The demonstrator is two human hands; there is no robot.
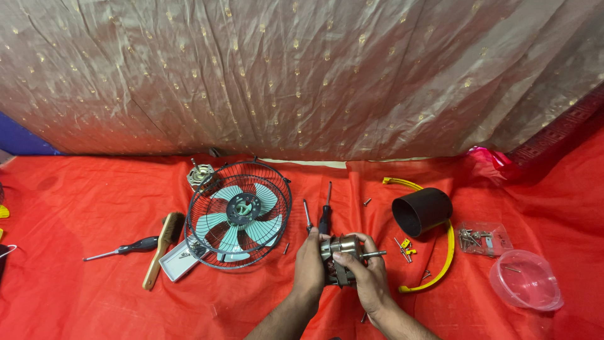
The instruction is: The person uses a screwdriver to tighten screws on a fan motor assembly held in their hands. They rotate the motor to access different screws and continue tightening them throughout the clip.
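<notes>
A small metal motor (343,259) with a protruding shaft sits low at centre, clasped between the left hand (309,264) and right hand (368,277), fingers curled around it, above the red-covered worktop (75,208). Just behind lie two screwdrivers (324,211); the caged fan (238,214) stands left.

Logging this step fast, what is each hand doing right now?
Left hand: closed around the left side of the small metal motor with a protruding shaft.
Right hand: fingers closed on the same motor from the right.

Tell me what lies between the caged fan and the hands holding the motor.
In the head view, two screwdrivers and a loose screw lie on red cloth there.
</notes>
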